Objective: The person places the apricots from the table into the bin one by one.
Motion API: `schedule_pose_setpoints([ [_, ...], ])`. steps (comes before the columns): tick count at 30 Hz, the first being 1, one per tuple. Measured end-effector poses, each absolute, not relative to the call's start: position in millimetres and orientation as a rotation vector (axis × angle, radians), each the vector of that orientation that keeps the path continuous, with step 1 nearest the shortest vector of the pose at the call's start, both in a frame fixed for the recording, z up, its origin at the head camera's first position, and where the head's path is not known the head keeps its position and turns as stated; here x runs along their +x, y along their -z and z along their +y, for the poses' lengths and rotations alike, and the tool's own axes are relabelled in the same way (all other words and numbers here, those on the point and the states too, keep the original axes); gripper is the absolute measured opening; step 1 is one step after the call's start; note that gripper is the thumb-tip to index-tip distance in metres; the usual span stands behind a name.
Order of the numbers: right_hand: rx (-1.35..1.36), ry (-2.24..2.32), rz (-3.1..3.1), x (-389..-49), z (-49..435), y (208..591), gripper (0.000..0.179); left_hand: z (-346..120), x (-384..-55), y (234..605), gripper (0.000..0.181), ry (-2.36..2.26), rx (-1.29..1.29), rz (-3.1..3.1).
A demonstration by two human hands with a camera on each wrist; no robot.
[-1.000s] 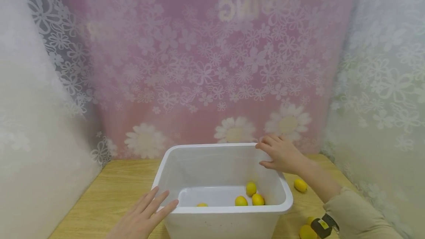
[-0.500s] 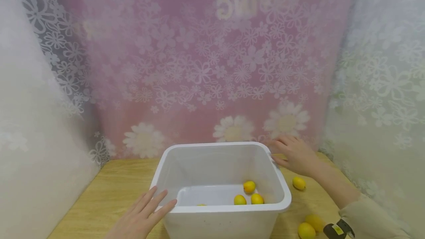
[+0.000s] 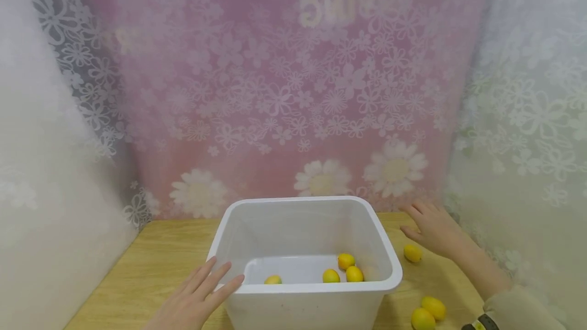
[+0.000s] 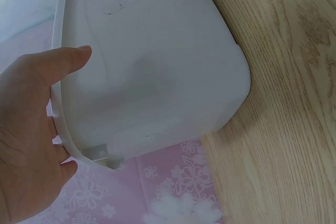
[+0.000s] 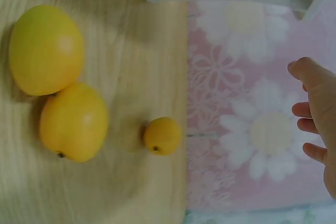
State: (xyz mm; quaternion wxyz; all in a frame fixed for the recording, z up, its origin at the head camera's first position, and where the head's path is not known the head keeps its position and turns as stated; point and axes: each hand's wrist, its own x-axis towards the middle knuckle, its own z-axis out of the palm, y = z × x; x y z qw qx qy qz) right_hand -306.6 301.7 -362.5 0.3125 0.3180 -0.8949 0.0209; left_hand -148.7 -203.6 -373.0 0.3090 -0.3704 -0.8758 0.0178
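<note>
A white plastic tub [image 3: 312, 288] stands on the wooden table, with several smooth yellow oval fruits inside, one of them a fruit [image 3: 346, 261] near its right wall. My left hand [image 3: 194, 294] rests at the tub's front left corner, fingers spread over the rim. In the left wrist view, its thumb [image 4: 71, 61] lies along the outer wall. To the right of the tub, my right hand [image 3: 433, 228] is held out with nothing in it, behind a single yellow fruit [image 3: 412, 253]. Two more yellow fruits, one of them a greenish-yellow fruit [image 5: 46, 51], lie together nearer the front.
The wooden table [image 3: 160, 253] reaches to a pink flowered curtain [image 3: 257, 167] at the back. Pale flowered sheets hang on both sides, including a right sheet [image 3: 527, 141]. A dark watch [image 3: 483, 324] sits on the right wrist.
My right hand has drawn back from over the tub's right rim and moved right, over the table. My left hand stays at the rim. Fruits inside the tub have shifted slightly.
</note>
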Motion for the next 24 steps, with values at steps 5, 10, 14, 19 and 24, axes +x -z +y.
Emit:
schedule_pose_setpoints([
  [5, 0.724, 0.038, -2.486, -311, 311, 383, 0.050, -204, -150, 372, 0.086, -0.059, -0.986, -2.310],
  [10, 0.662, -0.013, -2.573, -314, 316, 403, 0.054, -205, -150, 372, 0.087, -0.072, -0.991, -2.316],
  [14, 0.601, -0.030, -2.645, -317, 318, 415, 0.057, -205, -148, 372, 0.088, -0.085, -0.970, -2.338],
  [19, 0.553, -0.007, -2.676, -320, 322, 431, 0.059, -204, -147, 372, 0.089, -0.097, -0.944, -2.362],
  [24, 0.516, 0.022, -2.740, -323, 326, 445, 0.057, -204, -147, 372, 0.088, -0.105, -0.941, -2.356],
])
